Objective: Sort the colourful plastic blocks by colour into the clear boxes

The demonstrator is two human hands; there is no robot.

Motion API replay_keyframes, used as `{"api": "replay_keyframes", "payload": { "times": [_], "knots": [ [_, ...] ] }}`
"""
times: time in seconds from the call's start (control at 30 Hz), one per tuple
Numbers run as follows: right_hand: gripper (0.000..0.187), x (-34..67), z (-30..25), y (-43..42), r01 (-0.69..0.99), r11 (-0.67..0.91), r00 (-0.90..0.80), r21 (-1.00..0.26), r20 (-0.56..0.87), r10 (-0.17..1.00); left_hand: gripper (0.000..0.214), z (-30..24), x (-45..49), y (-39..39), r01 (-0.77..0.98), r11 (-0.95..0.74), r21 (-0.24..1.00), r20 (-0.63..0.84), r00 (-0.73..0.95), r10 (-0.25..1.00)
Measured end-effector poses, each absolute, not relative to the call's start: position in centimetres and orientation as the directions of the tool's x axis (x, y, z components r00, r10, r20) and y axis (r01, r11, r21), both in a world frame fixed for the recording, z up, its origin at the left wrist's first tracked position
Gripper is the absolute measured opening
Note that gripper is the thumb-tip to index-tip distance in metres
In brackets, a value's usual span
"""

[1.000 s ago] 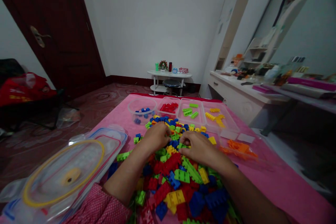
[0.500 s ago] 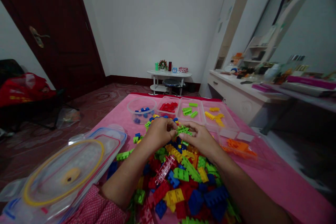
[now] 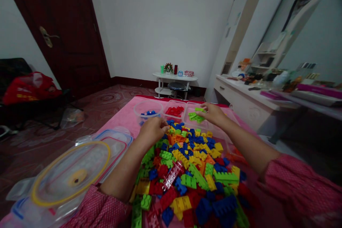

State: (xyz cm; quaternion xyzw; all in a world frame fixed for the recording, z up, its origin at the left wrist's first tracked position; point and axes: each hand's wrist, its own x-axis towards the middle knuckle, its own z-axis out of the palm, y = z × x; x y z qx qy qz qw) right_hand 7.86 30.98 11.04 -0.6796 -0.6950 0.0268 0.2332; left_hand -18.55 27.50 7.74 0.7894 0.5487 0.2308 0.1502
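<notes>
My right hand [image 3: 213, 114] reaches over the clear tray of green bricks [image 3: 196, 117] at the far side of the table. Its thumb and fingers are apart beside the bricks, and I see none gripped. Over the far left part of a loose heap of toy building bricks [image 3: 187, 181], my left hand [image 3: 154, 129] has its fingers curled inward. Whatever those fingertips hold, if anything, is hidden. Blue, yellow, green, red and orange bricks make up the heap. A long red brick [image 3: 173, 175] lies on top near its middle.
A round clear tub [image 3: 136, 108] of blue bricks and a tray of red bricks [image 3: 175, 111] stand along the far side. Orange bricks [image 3: 236, 153] lie under my right forearm. Clear lids [image 3: 72, 171] are stacked at the left on the pink cloth [image 3: 120, 114].
My hands have parted. The right has gone forward and right from above the heap to the green tray, which shows more green bricks bunched together. The left has shifted slightly left and back.
</notes>
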Motion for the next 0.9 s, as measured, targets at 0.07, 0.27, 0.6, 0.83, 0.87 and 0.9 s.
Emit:
{"api": "replay_keyframes", "payload": {
  "times": [0.07,0.27,0.6,0.83,0.87,0.9],
  "knots": [
    [0.047,7.5,10.7,31.1,0.957,0.1,0.005,-0.271,0.363,0.932,0.022,7.9,-19.1,27.5,0.843,-0.318,0.434,0.173,0.269,0.948],
    [0.03,3.3,8.5,28.2,0.901,0.378,-0.342,-0.214,0.187,0.921,0.033,8.0,-19.6,27.2,0.912,-0.253,0.324,0.046,0.252,0.967],
    [0.048,2.0,6.3,25.7,0.894,0.431,-0.427,-0.123,0.061,0.902,0.046,7.3,-20.1,27.1,0.895,-0.343,0.285,-0.037,0.368,0.929],
    [0.045,2.9,6.6,23.3,0.897,0.404,-0.398,-0.182,0.066,0.915,0.052,7.8,-20.8,26.8,0.914,-0.318,0.254,-0.026,0.335,0.942],
    [0.046,2.9,6.6,22.9,0.903,0.385,-0.379,-0.191,0.07,0.923,0.052,7.7,-20.7,26.7,0.917,-0.322,0.237,-0.022,0.336,0.942],
    [0.047,2.9,6.6,22.4,0.905,0.371,-0.364,-0.207,0.076,0.928,0.051,7.7,-20.6,26.7,0.919,-0.325,0.225,-0.021,0.338,0.941]
  ]
}}
